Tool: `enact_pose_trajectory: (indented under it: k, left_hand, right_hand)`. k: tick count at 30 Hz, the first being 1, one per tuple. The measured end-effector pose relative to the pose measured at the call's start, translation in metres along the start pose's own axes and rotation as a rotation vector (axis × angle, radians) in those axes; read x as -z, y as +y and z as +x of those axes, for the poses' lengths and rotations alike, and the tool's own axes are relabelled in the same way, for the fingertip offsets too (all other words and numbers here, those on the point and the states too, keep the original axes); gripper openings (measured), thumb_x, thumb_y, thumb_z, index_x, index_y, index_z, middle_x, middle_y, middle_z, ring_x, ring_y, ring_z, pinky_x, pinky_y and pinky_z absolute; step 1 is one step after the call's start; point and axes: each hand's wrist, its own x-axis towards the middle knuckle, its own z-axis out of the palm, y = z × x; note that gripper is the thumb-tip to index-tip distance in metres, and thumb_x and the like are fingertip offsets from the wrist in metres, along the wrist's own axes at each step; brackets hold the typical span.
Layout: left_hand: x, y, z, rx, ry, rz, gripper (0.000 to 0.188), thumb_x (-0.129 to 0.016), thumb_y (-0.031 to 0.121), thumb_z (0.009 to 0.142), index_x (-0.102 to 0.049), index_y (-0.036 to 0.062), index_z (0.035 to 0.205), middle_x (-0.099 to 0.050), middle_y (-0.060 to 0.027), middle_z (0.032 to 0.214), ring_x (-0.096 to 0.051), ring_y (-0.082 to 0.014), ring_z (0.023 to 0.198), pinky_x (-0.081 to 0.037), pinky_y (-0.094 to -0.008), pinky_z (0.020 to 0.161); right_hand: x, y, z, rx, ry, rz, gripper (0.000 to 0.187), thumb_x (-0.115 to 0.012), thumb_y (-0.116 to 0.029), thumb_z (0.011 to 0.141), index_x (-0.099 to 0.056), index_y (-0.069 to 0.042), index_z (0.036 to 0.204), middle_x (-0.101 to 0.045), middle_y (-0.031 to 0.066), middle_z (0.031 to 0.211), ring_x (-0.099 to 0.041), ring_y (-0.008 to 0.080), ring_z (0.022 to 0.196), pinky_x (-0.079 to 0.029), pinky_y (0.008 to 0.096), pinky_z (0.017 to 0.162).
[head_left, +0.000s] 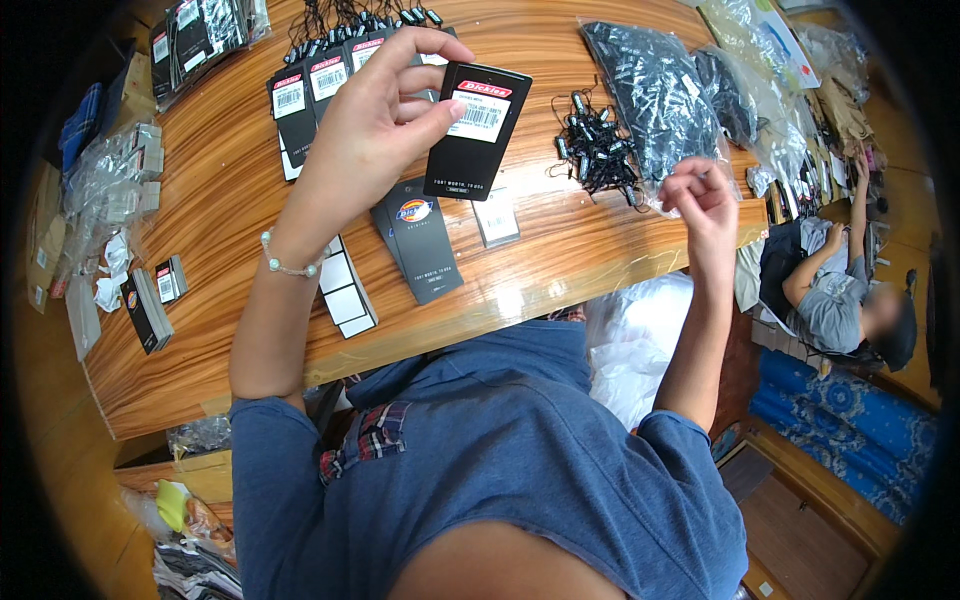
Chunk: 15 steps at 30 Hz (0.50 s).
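Note:
My left hand (375, 115) grips a black hang tag (462, 165) with a red logo and a white barcode sticker, thumb across its front edge. The tag is raised over the wooden table. Off to the right, my right hand (703, 195) has its fingers curled into a pinch; anything between the fingertips is too small to make out. Beside it lie a loose pile of black hang-tag strings (597, 150) and a clear bag of more strings (650, 85). Below the raised tag are a fanned stack of dark tags (428, 250) and a small stack of white-labelled tags (498, 222).
Strung tags (288, 115) lie in a row behind my left hand. White label cards (348, 295) sit at the table's (540, 270) near edge. More tag stacks (145, 310) and plastic-wrapped bundles (110, 180) are at left. A co-worker (835, 300) sits at far right.

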Motion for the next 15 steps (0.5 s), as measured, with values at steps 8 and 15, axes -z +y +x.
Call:
enact_pose_trajectory:
  k: [8, 15]
  left_hand:
    - [0.000, 0.001, -0.002, 0.025, -0.014, -0.001, 0.027, -0.051, 0.000, 0.085, -0.044, 0.0044, 0.111, -0.061, -0.0102, 0.096, -0.062, -0.0119, 0.086, -0.051, -0.0190, 0.066]
    - [-0.005, 0.004, -0.004, 0.116, -0.129, 0.108, 0.022, -0.052, 0.001, 0.085, -0.052, 0.0001, 0.107, -0.061, -0.0053, 0.094, -0.060, -0.0089, 0.085, -0.049, -0.0187, 0.073]
  right_hand:
    - [0.015, -0.033, 0.013, 0.053, 0.059, 0.343, 0.015, -0.051, -0.003, 0.086, -0.057, 0.004, 0.098, -0.058, 0.0060, 0.079, -0.055, 0.0111, 0.072, -0.045, 0.0227, 0.067]
    - [0.012, -0.066, 0.012, 0.171, -0.067, 0.502, 0.016, -0.051, -0.003, 0.085, -0.057, 0.004, 0.099, -0.053, 0.0066, 0.074, -0.049, 0.0140, 0.070, -0.040, 0.0275, 0.068]
